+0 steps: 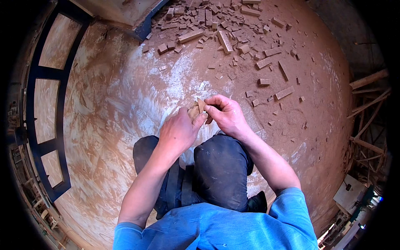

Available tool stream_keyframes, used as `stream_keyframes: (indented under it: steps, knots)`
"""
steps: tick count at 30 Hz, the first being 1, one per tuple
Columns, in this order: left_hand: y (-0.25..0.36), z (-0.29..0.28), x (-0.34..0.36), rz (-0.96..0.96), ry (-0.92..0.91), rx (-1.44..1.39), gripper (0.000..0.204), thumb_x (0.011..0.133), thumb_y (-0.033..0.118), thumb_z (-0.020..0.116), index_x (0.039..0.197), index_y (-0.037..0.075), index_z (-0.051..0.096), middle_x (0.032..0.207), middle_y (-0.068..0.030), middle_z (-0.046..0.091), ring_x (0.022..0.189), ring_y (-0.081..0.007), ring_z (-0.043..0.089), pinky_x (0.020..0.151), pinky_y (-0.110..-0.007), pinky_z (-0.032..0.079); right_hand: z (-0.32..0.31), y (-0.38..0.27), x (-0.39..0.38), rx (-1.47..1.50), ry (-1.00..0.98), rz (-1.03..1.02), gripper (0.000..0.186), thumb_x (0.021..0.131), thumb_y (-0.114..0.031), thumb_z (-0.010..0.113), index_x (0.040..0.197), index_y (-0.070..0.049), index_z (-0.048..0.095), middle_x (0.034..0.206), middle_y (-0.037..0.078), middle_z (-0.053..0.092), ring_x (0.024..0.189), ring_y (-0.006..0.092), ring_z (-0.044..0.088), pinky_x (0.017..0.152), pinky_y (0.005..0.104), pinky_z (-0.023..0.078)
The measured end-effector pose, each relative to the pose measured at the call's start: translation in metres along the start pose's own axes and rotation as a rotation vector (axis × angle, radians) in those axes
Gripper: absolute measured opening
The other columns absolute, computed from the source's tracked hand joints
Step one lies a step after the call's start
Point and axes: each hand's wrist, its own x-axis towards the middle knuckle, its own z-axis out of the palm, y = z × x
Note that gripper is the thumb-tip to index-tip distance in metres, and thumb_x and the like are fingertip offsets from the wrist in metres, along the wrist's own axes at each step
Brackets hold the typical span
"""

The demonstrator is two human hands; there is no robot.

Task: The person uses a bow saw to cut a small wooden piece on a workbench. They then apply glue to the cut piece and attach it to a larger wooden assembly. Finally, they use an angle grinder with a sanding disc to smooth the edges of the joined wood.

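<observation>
Over my knees point(218, 171), both hands meet at a small flat tan piece point(200, 104), with a pointed upper part; what it is made of I cannot make out. My left hand point(177, 131) grips it from the lower left, fingers curled and thumb against it. My right hand point(227, 116) pinches it from the right between thumb and curled fingers. Part of the piece is hidden by my fingers. Under it the floor point(112, 104) is smeared with brown dust and white patches.
Many wood offcuts point(225, 41) and sawdust lie scattered ahead and to the right. A dark rectangular frame with crossbars point(50, 71) is at the left. A dark-edged structure point(146, 25) stands at the top. Loose timber point(366, 79) and a pale board point(350, 191) are along the right.
</observation>
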Motion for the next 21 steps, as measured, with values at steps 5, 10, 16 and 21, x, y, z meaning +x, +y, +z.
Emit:
stream_keyframes:
  steps: [5, 10, 16, 21]
  knots:
    - [0.000, -0.002, -0.002, 0.001, 0.040, -0.038, 0.058, 0.093, 0.049, 0.054, 0.101, -0.008, 0.059, 0.092, -0.0282, 0.067, 0.090, -0.0442, 0.065, 0.078, -0.051, 0.050, 0.001, -0.003, 0.000, 0.013, -0.009, -0.012, 0.018, 0.093, -0.007, 0.062, 0.106, 0.005, 0.063, 0.089, 0.008, 0.067, 0.069, 0.0113, 0.064, 0.060, 0.0263, 0.054]
    - [-0.006, -0.001, -0.003, 0.013, 0.069, -0.047, 0.058, 0.092, 0.049, 0.055, 0.101, -0.009, 0.059, 0.093, -0.0282, 0.066, 0.091, -0.0442, 0.064, 0.078, -0.051, 0.050, 0.001, -0.006, -0.001, 0.034, -0.036, 0.006, 0.015, 0.092, -0.005, 0.062, 0.104, 0.004, 0.063, 0.088, 0.008, 0.066, 0.068, 0.0116, 0.064, 0.058, 0.0259, 0.054]
    - [-0.003, -0.005, -0.003, 0.010, 0.072, -0.090, 0.060, 0.091, 0.053, 0.055, 0.106, -0.005, 0.058, 0.094, -0.0263, 0.068, 0.093, -0.0430, 0.065, 0.080, -0.050, 0.051, 0.002, -0.003, 0.001, 0.026, -0.064, -0.035, 0.014, 0.093, -0.005, 0.062, 0.103, 0.004, 0.063, 0.082, 0.007, 0.066, 0.067, 0.0117, 0.064, 0.060, 0.0257, 0.054]
    - [0.001, -0.018, -0.007, -0.055, 0.025, -0.165, 0.058, 0.090, 0.050, 0.059, 0.118, -0.001, 0.058, 0.102, -0.0242, 0.068, 0.098, -0.0391, 0.066, 0.082, -0.044, 0.052, 0.006, -0.012, 0.002, 0.056, -0.110, -0.039, 0.013, 0.094, -0.005, 0.060, 0.102, 0.004, 0.063, 0.079, 0.007, 0.066, 0.068, 0.0120, 0.065, 0.062, 0.0261, 0.054]
